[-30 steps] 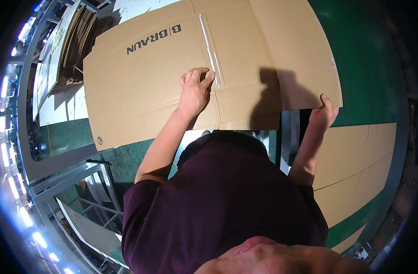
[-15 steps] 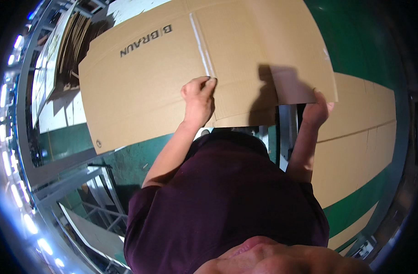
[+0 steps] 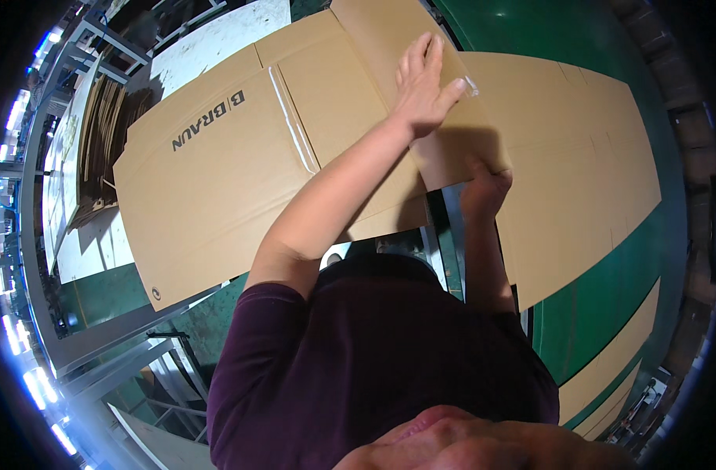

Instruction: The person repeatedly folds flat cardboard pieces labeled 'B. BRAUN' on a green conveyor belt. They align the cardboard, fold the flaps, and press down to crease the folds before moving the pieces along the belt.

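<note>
A large flat cardboard box blank [image 3: 209, 188] with dark printing lies in front of me, creased into panels. A narrow white strip [image 3: 292, 121] runs along one of its creases. My left hand [image 3: 422, 90] reaches across to the panel at the right, fingers stretched out and palm down over the cardboard. Lower down, my right hand [image 3: 485, 190] grips the near corner of that same right panel, its thumb on top and the other fingers hidden beneath. The right panel is tilted up a little and carries a shadow.
Another cardboard sheet [image 3: 585, 172] lies at the right on a green surface [image 3: 585, 329], with more cardboard [image 3: 608, 368] nearer to me. Stacked cardboard [image 3: 103, 141] stands at the far left on a white tabletop [image 3: 99, 247]. Grey metal framing [image 3: 37, 235] runs along the left.
My left hand has left the white strip and moved right, opening out over the right panel. The box blank has shifted left and nearer; my right hand, still gripping it, has moved left.
</note>
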`<action>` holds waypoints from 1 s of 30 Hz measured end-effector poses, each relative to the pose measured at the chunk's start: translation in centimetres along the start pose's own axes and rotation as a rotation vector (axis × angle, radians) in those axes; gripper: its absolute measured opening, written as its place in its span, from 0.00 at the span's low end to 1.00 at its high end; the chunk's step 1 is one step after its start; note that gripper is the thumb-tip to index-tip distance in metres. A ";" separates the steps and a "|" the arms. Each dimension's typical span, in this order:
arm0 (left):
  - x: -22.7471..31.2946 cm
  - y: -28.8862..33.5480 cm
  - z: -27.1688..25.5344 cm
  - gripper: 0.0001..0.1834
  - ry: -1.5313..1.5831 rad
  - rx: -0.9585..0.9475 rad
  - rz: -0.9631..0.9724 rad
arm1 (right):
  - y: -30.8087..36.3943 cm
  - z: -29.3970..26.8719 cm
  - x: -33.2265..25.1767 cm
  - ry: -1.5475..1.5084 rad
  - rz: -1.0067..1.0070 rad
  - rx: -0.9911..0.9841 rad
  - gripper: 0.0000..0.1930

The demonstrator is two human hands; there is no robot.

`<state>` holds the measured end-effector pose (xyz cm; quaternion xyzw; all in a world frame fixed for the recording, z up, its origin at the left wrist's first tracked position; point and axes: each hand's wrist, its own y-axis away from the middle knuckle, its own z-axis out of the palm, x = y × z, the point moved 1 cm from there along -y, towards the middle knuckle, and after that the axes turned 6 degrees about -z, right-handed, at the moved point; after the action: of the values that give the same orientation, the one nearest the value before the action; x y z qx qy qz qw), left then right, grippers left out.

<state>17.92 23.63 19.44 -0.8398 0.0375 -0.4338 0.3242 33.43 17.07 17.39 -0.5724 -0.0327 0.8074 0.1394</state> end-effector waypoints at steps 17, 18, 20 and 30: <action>0.7 21.7 -19.7 0.18 -0.474 -0.281 -0.158 | 8.9 7.2 0.7 0.468 -0.899 -1.054 0.17; 0.1 22.7 -19.6 0.18 -0.488 -0.266 -0.141 | 10.2 7.1 2.6 0.588 -0.899 -1.139 0.16; -0.3 23.9 -19.5 0.18 -0.447 -0.287 -0.139 | 12.6 7.0 5.3 0.839 -0.894 -1.299 0.15; -1.3 25.4 -19.2 0.19 -0.471 -0.177 0.004 | 12.7 6.9 3.3 0.861 -0.820 -1.411 0.19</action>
<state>8.20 -5.70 11.82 -0.9427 0.0004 -0.2207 0.2503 23.53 6.49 14.01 -0.7193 -0.6629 0.2053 0.0333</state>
